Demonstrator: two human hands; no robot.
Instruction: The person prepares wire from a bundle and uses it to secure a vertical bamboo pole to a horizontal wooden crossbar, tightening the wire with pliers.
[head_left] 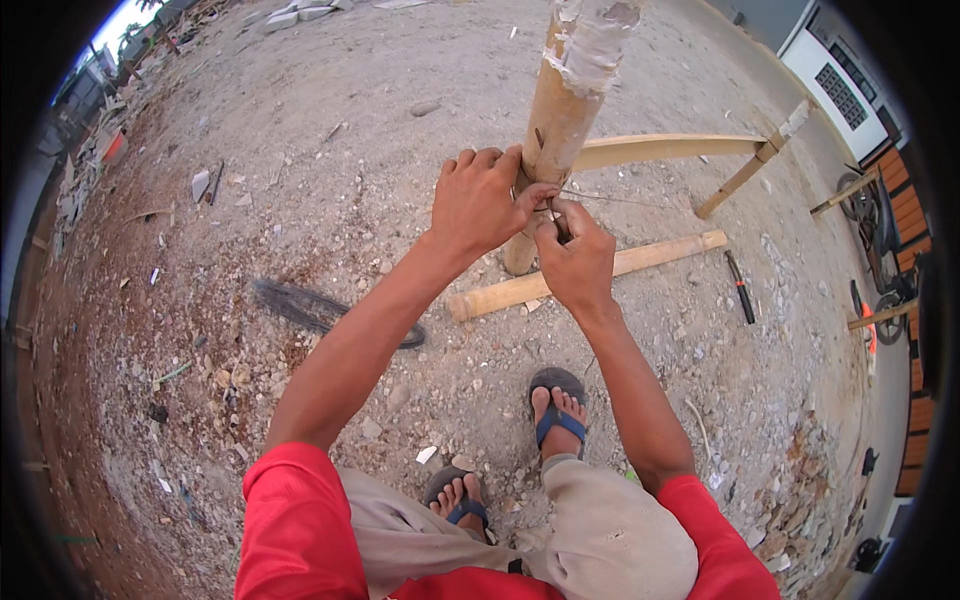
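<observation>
A bamboo post (563, 115) stands on stony ground (330, 70). The left hand (478, 203), half-curled, touches the post's left side, thumb at thin wire (622, 199); the right hand (581, 258), nearly closed, pinches the wire.

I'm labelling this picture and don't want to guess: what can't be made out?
In the head view:
Thin wire: its part at the fingertips, hidden by the left hand and right hand.
Tall bamboo post: its top, cut off by the upper edge.
Dark coil: its middle, hidden by the left forearm.
</observation>
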